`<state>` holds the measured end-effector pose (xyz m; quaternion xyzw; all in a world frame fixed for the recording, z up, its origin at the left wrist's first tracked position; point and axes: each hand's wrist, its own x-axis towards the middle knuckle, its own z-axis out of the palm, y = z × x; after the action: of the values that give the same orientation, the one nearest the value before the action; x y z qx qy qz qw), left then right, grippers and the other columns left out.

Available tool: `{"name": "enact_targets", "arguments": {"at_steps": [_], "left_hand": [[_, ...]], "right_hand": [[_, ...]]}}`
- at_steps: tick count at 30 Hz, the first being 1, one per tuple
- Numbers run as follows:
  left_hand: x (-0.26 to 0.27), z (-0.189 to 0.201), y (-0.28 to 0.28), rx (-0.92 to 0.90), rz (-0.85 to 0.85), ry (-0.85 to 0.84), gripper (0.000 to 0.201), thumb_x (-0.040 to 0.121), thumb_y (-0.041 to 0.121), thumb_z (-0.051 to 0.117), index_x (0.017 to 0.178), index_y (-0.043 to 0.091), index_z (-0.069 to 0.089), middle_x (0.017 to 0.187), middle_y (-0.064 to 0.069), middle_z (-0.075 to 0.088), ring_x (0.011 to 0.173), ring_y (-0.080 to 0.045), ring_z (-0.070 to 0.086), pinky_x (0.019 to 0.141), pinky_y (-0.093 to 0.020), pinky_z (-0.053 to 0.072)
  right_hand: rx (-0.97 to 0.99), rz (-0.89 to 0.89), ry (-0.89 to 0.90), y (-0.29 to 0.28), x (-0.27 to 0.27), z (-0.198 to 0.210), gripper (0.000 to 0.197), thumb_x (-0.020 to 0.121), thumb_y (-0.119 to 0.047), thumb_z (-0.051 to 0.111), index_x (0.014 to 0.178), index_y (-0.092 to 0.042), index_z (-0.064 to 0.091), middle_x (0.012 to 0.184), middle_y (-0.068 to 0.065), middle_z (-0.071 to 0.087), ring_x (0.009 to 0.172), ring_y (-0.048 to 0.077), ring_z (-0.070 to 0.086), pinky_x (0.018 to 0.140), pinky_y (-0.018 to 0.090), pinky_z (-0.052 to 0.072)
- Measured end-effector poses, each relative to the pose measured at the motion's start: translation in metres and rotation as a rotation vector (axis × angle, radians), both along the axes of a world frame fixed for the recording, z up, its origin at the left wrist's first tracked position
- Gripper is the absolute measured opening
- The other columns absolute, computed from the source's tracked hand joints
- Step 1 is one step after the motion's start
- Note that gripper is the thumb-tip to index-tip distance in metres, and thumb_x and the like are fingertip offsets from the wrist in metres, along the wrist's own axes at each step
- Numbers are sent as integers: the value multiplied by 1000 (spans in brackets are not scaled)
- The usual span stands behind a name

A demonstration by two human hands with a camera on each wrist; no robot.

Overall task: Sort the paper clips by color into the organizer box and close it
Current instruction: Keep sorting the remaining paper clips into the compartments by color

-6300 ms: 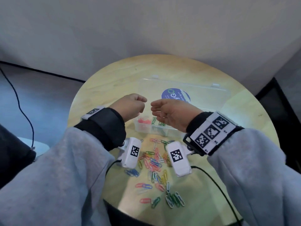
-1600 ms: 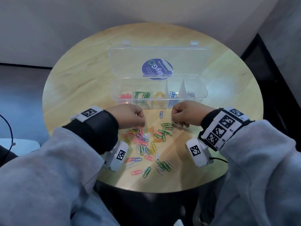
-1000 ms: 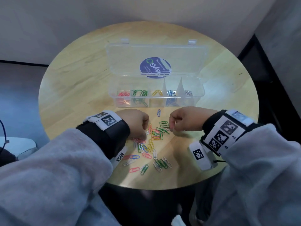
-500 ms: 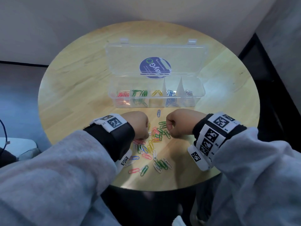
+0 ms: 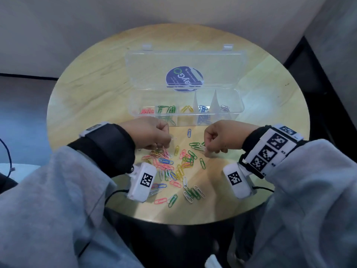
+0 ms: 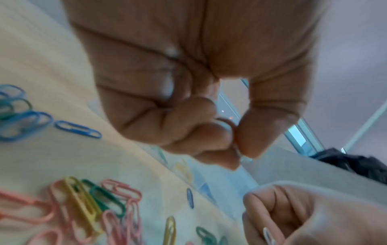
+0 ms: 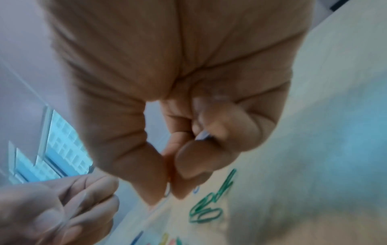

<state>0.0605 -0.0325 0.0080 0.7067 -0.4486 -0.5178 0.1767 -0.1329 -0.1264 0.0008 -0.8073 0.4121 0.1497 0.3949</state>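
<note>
The clear organizer box [image 5: 234,111] stands open at mid-table, lid laid back, with pink, green, yellow, blue and white clips in separate compartments. Loose colored paper clips [image 5: 173,167] lie scattered in front of it. My left hand [image 5: 168,141] hovers over the pile's left side and pinches a pale clip [image 5: 173,139] between thumb and fingers [image 6: 247,140]. My right hand [image 5: 207,149] is over the pile's right side and pinches a white clip [image 5: 201,148]; the right wrist view shows that clip [image 7: 167,192] at the thumb tip and another pale clip [image 7: 202,135] tucked under the curled fingers.
The round wooden table [image 5: 92,93] has bare wood to the left and right of the box. A single blue clip [image 5: 189,133] lies between my hands near the box front. A wall stands close behind the table, and a cable [image 5: 7,151] hangs at the left.
Both hands have risen a little off the pile and moved slightly apart, each now with a pale clip showing at its fingertips. The box has not moved.
</note>
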Motion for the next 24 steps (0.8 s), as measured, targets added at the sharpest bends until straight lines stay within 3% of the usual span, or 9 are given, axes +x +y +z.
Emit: {"name": "enact_targets", "arguments": {"at_steps": [4, 6, 9, 13, 18, 21, 24], "left_hand": [[8, -1, 1, -14, 147, 220, 27, 79, -12, 49, 75, 14, 57, 48, 1, 49, 35, -4, 43, 36, -11, 31], [11, -2, 2, 5, 186, 279, 34, 79, -9, 41, 84, 16, 64, 47, 2, 45, 36, -6, 41, 36, -13, 29], [12, -5, 4, 63, 203, 317, 40, 82, -7, 27, 80, 11, 63, 54, -2, 40, 37, -8, 40, 35, -15, 28], [13, -5, 6, 122, 260, 396, 35, 85, -2, 26, 67, 7, 54, 49, -3, 46, 37, -10, 46, 34, -12, 35], [9, -5, 3, 11, 320, 359, 44, 90, 13, 47, 47, 14, 38, 44, -1, 41, 33, -11, 39, 33, -13, 27], [6, -5, 2, -24, 292, 282, 41, 88, 3, 53, 54, 15, 33, 39, 2, 38, 30, -7, 36, 31, -11, 20], [5, -7, 2, -37, 202, 190, 44, 85, -7, 52, 56, 18, 29, 40, 3, 37, 32, -7, 34, 32, -12, 18]], "right_hand": [[204, -121, -189, 1, 2, -4, 20, 81, 4, 60, 78, -16, 60, 54, -5, 55, 48, 9, 51, 50, 20, 43], [265, -151, -228, 2, 3, -4, 25, 84, 7, 51, 89, -14, 65, 57, -2, 51, 43, 5, 49, 50, 19, 43], [375, -183, -238, 6, 5, -4, 30, 85, 9, 40, 79, -9, 64, 65, 5, 51, 49, 9, 47, 48, 18, 42], [473, -202, -253, 11, 10, -7, 33, 86, 11, 33, 68, -6, 55, 68, 8, 51, 54, 14, 51, 46, 20, 43], [327, 11, -148, 21, 14, -8, 23, 85, 1, 49, 70, -16, 56, 66, 0, 54, 61, 16, 51, 51, 22, 41], [136, 230, -64, 27, 16, -6, 16, 81, -12, 62, 73, -26, 60, 57, -11, 51, 57, 6, 45, 59, 21, 38], [80, 352, -40, 35, 22, -3, 12, 79, -13, 67, 82, -24, 65, 48, -9, 42, 44, 3, 38, 51, 14, 32]]}}
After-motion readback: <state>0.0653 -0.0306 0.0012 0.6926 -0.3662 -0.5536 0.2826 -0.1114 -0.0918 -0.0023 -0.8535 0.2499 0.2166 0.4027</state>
